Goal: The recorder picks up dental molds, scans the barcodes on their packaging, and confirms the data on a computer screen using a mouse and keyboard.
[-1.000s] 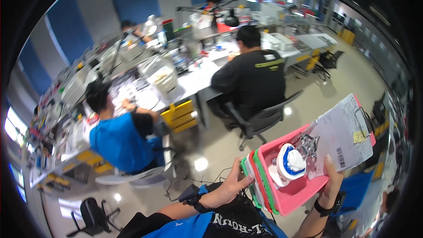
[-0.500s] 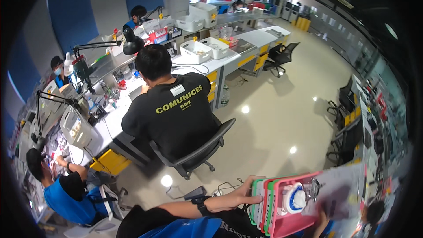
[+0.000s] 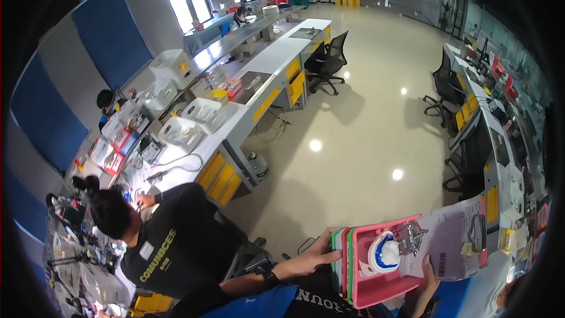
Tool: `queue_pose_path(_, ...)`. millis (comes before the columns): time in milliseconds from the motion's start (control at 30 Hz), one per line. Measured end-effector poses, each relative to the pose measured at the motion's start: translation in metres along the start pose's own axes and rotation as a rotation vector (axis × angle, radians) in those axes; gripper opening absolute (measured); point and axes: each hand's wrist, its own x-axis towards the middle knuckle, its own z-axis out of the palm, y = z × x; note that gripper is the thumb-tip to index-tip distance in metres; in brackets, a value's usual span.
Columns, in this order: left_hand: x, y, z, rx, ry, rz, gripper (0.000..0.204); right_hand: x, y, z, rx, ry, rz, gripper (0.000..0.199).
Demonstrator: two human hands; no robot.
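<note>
My left hand (image 3: 318,257) is closed on the left side of a stack of colored trays (image 3: 349,259), green, white and pink edges showing. The top tray is pink (image 3: 382,300). In it lies a white plaster dental model (image 3: 387,254) with a blue band, next to a metal articulator (image 3: 412,237). A clipboard (image 3: 477,232) with a printed sheet (image 3: 450,253) leans out over the tray's right side. My right hand (image 3: 429,280) is at that right side, thumb against the sheet's lower edge; its other fingers are hidden underneath.
A person in a black shirt (image 3: 176,247) sits at the left workbench (image 3: 232,135), which bears white bins (image 3: 203,115). An office chair (image 3: 328,65) stands at its far end. The tiled floor (image 3: 353,159) runs ahead. Chairs (image 3: 447,85) line the right bench.
My view has moved ahead and turned rightward; the seated person in black now appears lower left. The tray stack stays in my hands, and my right thumb shows more plainly.
</note>
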Motion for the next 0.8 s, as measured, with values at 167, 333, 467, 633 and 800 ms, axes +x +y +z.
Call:
queue_pose_path(167,0.143,0.072,-0.021,0.078,0.020,0.064,0.075,0.153,-0.028,0.070,-0.050,-0.078,0.063,0.040)
queue_pose_path(333,0.291,0.120,-0.064,0.024,0.066,0.064,0.077,0.307,-0.026,0.129,0.017,-0.058,0.067,0.044)
queue_pose_path(467,0.432,0.161,-0.114,0.005,0.034,0.104,0.083,0.451,-0.002,0.179,0.012,-0.045,-0.041,0.047)
queue_pose_path(633,0.614,0.231,-0.157,0.029,-0.028,0.064,0.088,0.608,-0.006,0.244,0.055,0.005,-0.032,0.047)
queue_pose_path(800,0.801,0.296,-0.188,-0.024,-0.098,-0.074,0.084,0.773,-0.015,0.284,0.035,0.096,-0.062,0.046)
